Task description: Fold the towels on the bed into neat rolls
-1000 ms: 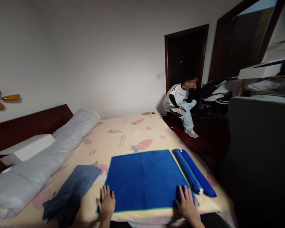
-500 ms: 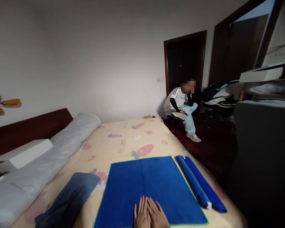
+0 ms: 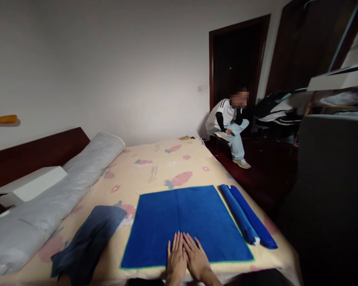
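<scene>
Rests the left hand [image 3: 176,260] and the right hand [image 3: 197,260] side by side on the blue cloth [image 3: 155,226], near the middle of its near edge. Has both palms down, with fingers long and straight and the grip of each hand wide, without any object inside. Seems to use such flat palms for giving even pressure on a soft material, without bunching it. Cannot tell, however, how strongly.

Finds the blue cloth spread out on the bed [image 3: 155,157], in front of the body, probably for good reach to all of its sides. Shows green edging all around and a faint crease down the middle, more or less in line with the joined hands.

Has two rolls, the lighter blue roll [image 3: 238,214] and the darker blue roll [image 3: 253,216], close together beside the right edge of the cloth, perhaps for keeping them near but outside the spread area. Has on the left side, apart from it, the grey-blue cloth [image 3: 92,234], loosely laid and uneven. Farther left, near the headboard [image 3: 38,149], shows the long grey bedding roll [image 3: 56,206] and the white box [image 3: 38,183]. Beyond the bed, by the doorway, shows a seated person [image 3: 222,117], well apart from the work.
</scene>
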Action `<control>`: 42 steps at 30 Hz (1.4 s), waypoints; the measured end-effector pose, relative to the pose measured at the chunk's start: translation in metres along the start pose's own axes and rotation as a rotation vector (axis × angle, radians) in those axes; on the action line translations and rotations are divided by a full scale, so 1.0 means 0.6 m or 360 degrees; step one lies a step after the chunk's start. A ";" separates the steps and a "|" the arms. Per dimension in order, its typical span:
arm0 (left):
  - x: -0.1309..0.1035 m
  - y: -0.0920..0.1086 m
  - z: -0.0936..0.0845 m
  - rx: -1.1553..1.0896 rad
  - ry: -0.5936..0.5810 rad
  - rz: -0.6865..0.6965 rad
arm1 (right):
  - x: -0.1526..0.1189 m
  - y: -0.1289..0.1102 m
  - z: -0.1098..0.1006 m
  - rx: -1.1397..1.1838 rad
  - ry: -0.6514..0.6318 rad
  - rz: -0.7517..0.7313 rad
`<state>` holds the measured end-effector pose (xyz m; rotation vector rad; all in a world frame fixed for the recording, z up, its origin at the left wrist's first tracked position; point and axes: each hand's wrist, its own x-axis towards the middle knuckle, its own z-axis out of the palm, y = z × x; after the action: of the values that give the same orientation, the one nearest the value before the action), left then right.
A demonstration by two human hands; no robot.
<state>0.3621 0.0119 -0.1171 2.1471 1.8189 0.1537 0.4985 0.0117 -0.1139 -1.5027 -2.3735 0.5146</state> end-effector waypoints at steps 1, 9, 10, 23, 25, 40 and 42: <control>-0.001 -0.001 0.002 0.0006 0.0017 -0.0007 | -0.001 -0.001 -0.002 0.0011 -0.0008 0.0006; -0.011 0.002 -0.001 0.0043 0.0061 -0.0024 | -0.005 -0.003 -0.010 0.0060 -0.0048 0.0048; -0.011 0.002 -0.002 0.0048 0.0055 -0.0027 | -0.006 -0.003 -0.010 0.0059 -0.0045 0.0052; -0.021 -0.001 0.006 0.0072 0.0204 0.0069 | -0.106 0.079 -0.022 -0.0228 0.0229 0.0814; -0.021 0.000 0.008 0.0104 0.0220 0.0061 | -0.139 0.125 -0.044 -0.0247 0.0283 0.0904; -0.024 0.006 -0.010 0.0089 0.0036 0.0049 | 0.025 -0.031 -0.098 0.0342 0.0213 0.0225; -0.025 0.008 -0.020 0.0049 -0.0050 0.0067 | 0.038 -0.045 -0.083 0.0486 0.0106 0.0104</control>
<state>0.3605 -0.0015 -0.1024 2.1972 1.7707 0.1023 0.4883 0.0289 -0.0564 -1.4361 -2.0882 0.7892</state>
